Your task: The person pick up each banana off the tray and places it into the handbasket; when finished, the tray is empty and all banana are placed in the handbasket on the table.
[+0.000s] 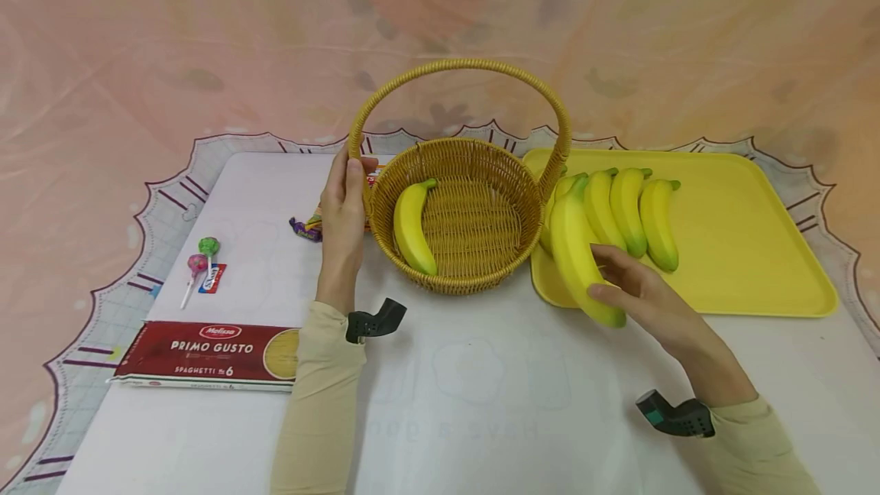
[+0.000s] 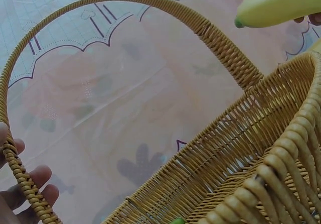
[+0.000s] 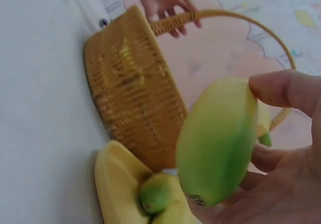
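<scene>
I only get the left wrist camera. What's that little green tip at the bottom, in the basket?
Observer: It's the stem of a banana lying inside the basket.
Operator: Ooh! And which hand has the yellow thing up in my corner?
Observer: The right hand; it's holding another banana.
Operator: Are there any more?
Observer: Yes, in the head view more bananas lie on a yellow tray to the right of the basket.

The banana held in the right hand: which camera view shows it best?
The head view, because the banana appears there end to end in the right hand. The left wrist view shows only part, cut off by the frame's right edge; the right wrist view shows its green end close up, foreshortened.
</scene>
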